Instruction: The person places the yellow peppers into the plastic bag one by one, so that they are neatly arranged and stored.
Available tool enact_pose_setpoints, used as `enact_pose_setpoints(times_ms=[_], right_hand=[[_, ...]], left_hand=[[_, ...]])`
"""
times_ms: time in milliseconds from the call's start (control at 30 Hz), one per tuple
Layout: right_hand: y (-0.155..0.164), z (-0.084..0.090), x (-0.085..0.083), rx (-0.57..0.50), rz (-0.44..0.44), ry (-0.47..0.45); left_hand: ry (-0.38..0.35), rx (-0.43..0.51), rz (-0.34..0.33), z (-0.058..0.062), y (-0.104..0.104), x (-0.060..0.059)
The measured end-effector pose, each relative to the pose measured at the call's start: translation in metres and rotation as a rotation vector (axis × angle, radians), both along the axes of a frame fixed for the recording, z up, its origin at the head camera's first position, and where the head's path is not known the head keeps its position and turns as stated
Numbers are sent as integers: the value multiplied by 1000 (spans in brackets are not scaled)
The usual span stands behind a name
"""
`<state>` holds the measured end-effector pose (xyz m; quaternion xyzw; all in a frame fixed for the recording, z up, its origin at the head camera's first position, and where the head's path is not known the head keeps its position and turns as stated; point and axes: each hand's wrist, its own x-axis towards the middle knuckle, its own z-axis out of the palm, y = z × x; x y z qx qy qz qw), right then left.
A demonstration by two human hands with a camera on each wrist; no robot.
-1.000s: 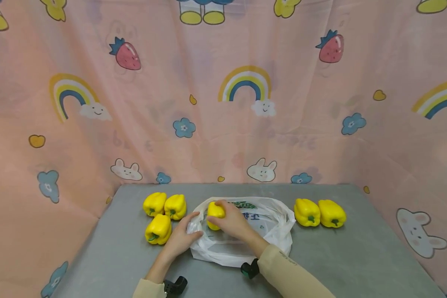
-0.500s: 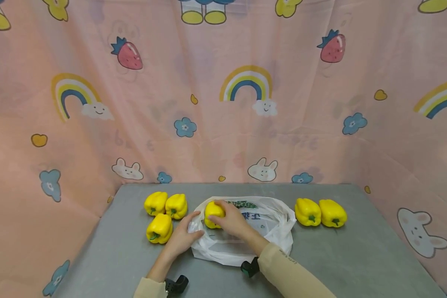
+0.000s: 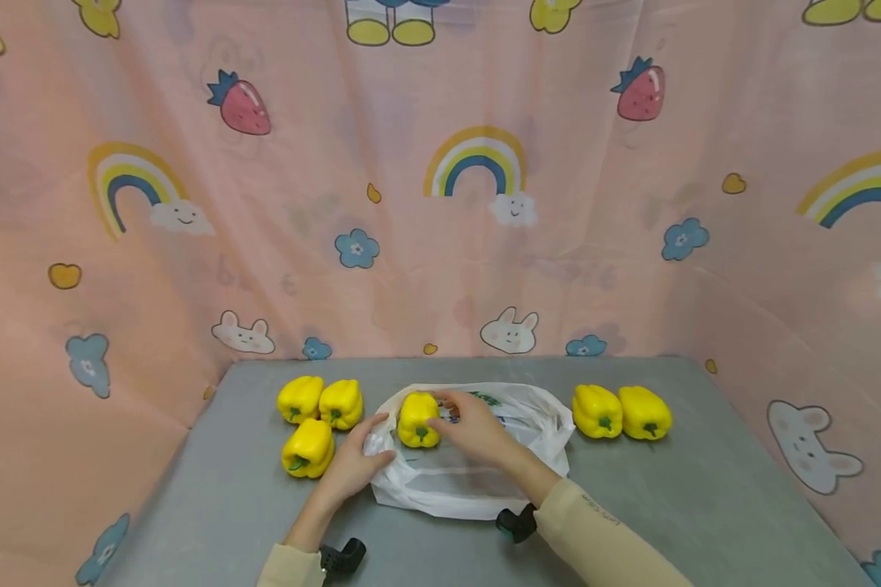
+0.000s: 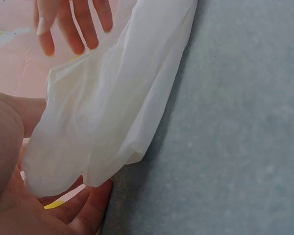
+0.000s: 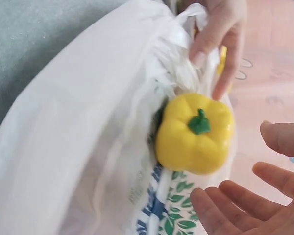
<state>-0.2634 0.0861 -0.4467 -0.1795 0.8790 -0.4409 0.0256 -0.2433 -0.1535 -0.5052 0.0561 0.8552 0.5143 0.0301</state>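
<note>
Head view, nearest first: two sleeved forearms come in from 6 o'clock over the grey table (image 3: 705,505). The left hand (image 3: 352,466) pinches the left rim of the white plastic bag (image 3: 455,481), thumb and fingers folded over the film, as the left wrist view also shows. The right hand (image 3: 477,424) lies over the middle of the bag with its fingers spread and relaxed, gripping nothing; its fingertips sit just beside the yellow pepper (image 3: 418,419), and the right wrist view shows a small gap between them. That pepper rests on the bag's far left part, at about 11 o'clock from the bag's middle, its green stem turned toward the camera. At 9 o'clock from the bag three more yellow peppers (image 3: 317,417) lie in a cluster. At 3 o'clock a pair of yellow peppers (image 3: 621,412) lies side by side. Farthest, at 12 o'clock, hangs a pink curtain (image 3: 440,244) printed with rainbows, strawberries and rabbits.
</note>
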Motion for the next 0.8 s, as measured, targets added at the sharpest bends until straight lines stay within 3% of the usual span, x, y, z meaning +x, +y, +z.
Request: enact_pose_setpoints(times_ms=[367, 800], right_hand=[[30, 23, 9, 71, -99, 77], [85, 36, 11, 18, -129, 177]], left_hand=[[4, -21, -1, -2, -1, -1], [-3, -23, 1, 0, 0, 0]])
